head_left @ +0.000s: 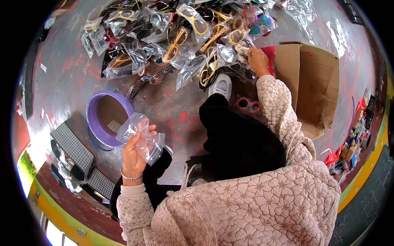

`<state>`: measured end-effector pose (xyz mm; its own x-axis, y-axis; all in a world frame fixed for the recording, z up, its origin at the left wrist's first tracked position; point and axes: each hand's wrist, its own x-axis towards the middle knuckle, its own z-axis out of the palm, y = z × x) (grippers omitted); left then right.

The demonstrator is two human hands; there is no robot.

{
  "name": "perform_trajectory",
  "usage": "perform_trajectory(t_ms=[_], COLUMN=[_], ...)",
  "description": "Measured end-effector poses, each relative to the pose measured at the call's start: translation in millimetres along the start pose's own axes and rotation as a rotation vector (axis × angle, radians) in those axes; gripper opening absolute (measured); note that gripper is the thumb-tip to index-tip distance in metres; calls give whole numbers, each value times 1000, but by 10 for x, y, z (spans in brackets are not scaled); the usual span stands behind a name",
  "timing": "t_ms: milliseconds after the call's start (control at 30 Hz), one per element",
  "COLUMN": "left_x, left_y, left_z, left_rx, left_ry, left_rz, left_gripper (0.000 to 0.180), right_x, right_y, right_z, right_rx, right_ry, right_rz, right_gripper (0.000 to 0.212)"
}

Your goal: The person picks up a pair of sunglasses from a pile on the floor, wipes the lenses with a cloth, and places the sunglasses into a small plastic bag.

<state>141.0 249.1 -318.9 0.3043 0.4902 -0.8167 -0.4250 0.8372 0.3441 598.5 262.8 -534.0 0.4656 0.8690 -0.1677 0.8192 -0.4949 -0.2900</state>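
Note:
My left hand (135,151), with a bangle at the wrist, is closed around a clear plastic bag (141,133). The bag looks crumpled, and I make out nothing inside it. My right hand (257,60) reaches out to the right side of a big pile of bagged sunglasses (176,45). Its fingers are pinched at a pale crumpled cloth (242,50); the fingertips are partly hidden. Many pairs in the pile have yellow frames, and most sit in clear plastic bags. Pink-red sunglasses (248,104) lie on the floor near my right forearm.
To the left stands a purple round tub (92,119). An open cardboard box (287,59) is at the right, with a red packet (269,55) by it. Checkered grey panels (72,145) lie at the lower left. Mixed small items (351,143) are heaped at the far right.

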Motion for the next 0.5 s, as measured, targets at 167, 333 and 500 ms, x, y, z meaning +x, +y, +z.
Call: perform_trajectory(t_ms=[167, 333, 500], left_x=[45, 40, 36], left_y=[-21, -33, -13], left_z=[24, -26, 4], left_rx=[5, -72, -104], left_ry=[7, -14, -19], left_rz=[-15, 8, 2], left_gripper=[44, 47, 46], right_x=[101, 141, -247], right_y=[111, -188, -848], right_z=[2, -246, -44], right_rx=[895, 693, 39], right_ry=[92, 121, 76], right_rz=[112, 35, -639], right_gripper=[8, 15, 28])
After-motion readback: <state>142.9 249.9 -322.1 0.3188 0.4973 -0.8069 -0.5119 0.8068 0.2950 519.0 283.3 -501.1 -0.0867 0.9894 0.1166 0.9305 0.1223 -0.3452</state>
